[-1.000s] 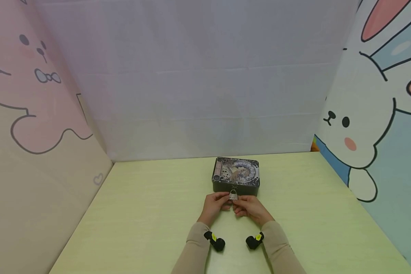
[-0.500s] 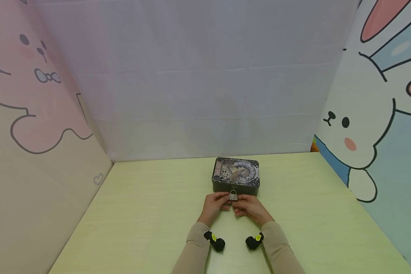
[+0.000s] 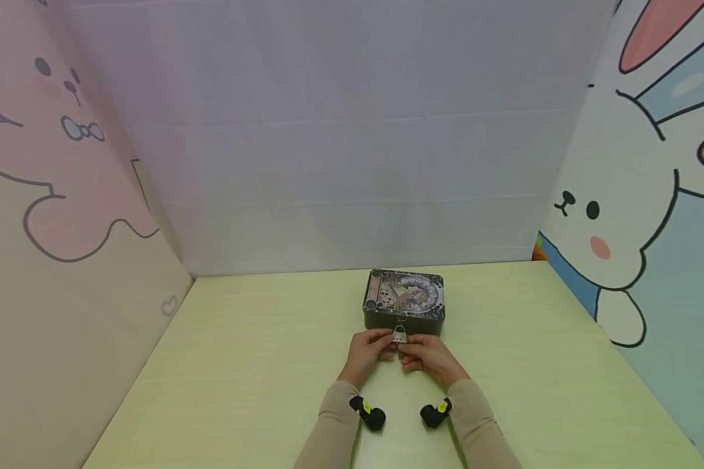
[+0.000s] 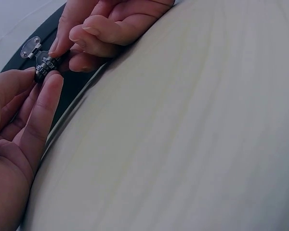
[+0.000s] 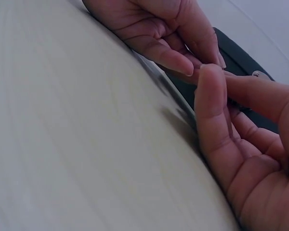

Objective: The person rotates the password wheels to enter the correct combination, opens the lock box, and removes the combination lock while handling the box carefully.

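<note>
A small silver combination padlock [image 3: 399,335] hangs at the front of a dark tin box [image 3: 403,326] with an ornate printed lid. In the left wrist view the padlock [image 4: 47,66] shows its number dials, beside a metal hasp [image 4: 31,47]. My left hand [image 3: 365,355] pinches one end of the lock between thumb and fingers. From the other side my right hand [image 3: 431,357] pinches the lock too, its thumb at the dials. The right wrist view has my right hand [image 5: 250,149] and left hand [image 5: 154,29] meeting fingertip to fingertip, hiding the lock.
The box stands towards the back of a pale yellow-green table [image 3: 258,365]. Behind it rises a white cloth wall [image 3: 352,163]. Printed cartoon panels [image 3: 616,215] flank the table. Black cameras [image 3: 373,417] sit on both wrists.
</note>
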A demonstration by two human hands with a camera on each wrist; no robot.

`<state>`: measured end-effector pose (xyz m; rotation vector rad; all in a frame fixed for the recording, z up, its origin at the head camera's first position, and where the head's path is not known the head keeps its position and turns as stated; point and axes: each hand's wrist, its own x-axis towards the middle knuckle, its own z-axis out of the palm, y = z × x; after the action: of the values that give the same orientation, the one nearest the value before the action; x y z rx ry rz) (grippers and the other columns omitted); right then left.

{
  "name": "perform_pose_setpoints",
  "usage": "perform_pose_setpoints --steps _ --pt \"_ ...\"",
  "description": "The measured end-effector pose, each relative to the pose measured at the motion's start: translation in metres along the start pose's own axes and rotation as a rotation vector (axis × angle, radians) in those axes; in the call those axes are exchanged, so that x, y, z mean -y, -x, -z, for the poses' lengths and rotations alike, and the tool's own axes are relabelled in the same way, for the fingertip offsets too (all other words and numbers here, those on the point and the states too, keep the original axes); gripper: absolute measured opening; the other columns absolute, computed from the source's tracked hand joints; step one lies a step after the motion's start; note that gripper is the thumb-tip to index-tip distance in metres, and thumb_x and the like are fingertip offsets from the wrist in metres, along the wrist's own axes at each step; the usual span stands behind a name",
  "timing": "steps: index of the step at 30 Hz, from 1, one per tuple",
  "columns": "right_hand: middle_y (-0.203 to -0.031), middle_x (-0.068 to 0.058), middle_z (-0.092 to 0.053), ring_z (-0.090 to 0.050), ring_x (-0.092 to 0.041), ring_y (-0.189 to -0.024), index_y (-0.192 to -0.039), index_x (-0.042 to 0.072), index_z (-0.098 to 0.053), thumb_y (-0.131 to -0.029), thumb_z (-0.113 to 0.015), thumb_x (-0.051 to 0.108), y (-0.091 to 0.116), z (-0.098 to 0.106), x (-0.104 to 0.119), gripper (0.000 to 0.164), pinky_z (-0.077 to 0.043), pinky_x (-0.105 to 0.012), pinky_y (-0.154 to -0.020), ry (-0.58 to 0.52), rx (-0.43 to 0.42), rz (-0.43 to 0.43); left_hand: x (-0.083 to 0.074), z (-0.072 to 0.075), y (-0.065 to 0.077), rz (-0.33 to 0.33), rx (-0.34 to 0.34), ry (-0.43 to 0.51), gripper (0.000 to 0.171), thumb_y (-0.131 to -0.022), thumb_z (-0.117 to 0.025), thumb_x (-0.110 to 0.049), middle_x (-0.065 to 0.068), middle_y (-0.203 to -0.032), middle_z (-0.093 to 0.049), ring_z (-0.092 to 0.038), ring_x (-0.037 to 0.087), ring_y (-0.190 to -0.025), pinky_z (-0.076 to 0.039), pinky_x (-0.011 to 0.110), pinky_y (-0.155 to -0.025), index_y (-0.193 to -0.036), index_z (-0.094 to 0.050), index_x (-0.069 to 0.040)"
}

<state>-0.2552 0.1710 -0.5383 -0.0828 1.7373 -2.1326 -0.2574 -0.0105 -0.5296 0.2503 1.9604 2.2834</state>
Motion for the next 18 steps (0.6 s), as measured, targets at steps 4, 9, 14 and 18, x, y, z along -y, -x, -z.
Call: perform_pose_setpoints --steps 4,9,14,18 --pt "-0.083 -0.005 -0.066 -0.064 -0.009 -0.064 -0.102 -0.009 -0.061 -0.099 -0.055 -0.002 -0.001 0.0 -0.001 0.01 -0.059 -0.022 -0.06 0.002 0.003 -0.001 0.005 0.001 -0.004 0.02 -0.001 -0.009 0.023 -0.095 -0.062 0.003 0.022 -0.096 -0.072 -0.071 0.022 -0.081 -0.062 0.031 -0.068 -0.112 -0.064 0.02" --pt "-0.083 -0.006 -0.066 -0.064 -0.009 -0.065 -0.1 -0.009 -0.062 -0.1 -0.056 0.0 -0.001 0.0 -0.002 0.011 -0.059 -0.022 -0.06 0.019 -0.001 -0.006 0.025 0.003 -0.014 0.038 -0.019 -0.017 0.023 -0.095 -0.063 0.002 0.022 -0.097 -0.072 -0.071 0.018 -0.078 -0.062 0.029 -0.066 -0.112 -0.066 0.017" --pt "-0.082 -0.006 -0.065 -0.064 -0.009 -0.065 -0.101 -0.01 -0.062 -0.1 -0.056 0.002 -0.001 0.0 -0.002 0.014 -0.059 -0.023 -0.06 0.032 -0.007 -0.01 0.03 0.003 -0.016 0.044 -0.036 -0.025 0.024 -0.095 -0.065 -0.001 0.02 -0.097 -0.072 -0.071 0.016 -0.078 -0.062 0.027 -0.065 -0.113 -0.068 0.014" --pt "-0.081 -0.005 -0.065 -0.064 -0.009 -0.064 -0.1 -0.009 -0.062 -0.101 -0.055 0.003 -0.001 0.0 -0.001 0.014 -0.059 -0.023 -0.06 0.032 -0.003 -0.011 0.03 0.003 -0.016 0.036 -0.036 -0.017 0.024 -0.095 -0.065 -0.001 0.02 -0.097 -0.072 -0.071 0.016 -0.078 -0.062 0.027 -0.065 -0.113 -0.067 0.014"
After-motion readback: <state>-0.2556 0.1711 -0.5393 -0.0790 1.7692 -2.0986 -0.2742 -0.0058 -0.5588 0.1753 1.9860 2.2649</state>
